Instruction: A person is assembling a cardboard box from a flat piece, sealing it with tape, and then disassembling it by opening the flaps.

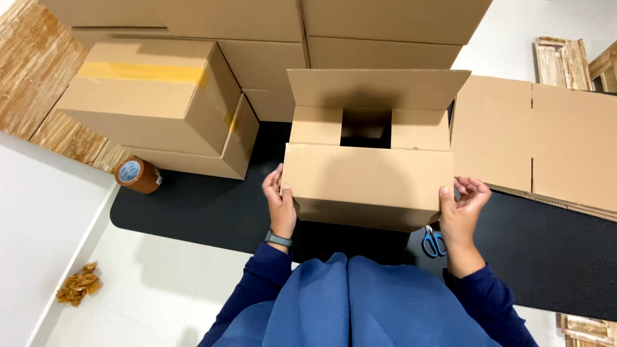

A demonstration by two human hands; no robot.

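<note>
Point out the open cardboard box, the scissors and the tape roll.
open cardboard box [367, 185], head view, near flap's outer face.
scissors [434, 243], head view, blue handles.
tape roll [136, 175], head view, brown side.

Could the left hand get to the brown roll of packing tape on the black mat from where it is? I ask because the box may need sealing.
Probably yes: the brown roll of packing tape lies on open black mat, nothing between it and the left hand.

Open brown cardboard box [367, 183] centre on black mat; taped closed box [151, 96] left; stacked boxes [334, 26] behind; flattened carton [540, 138] right.
</note>
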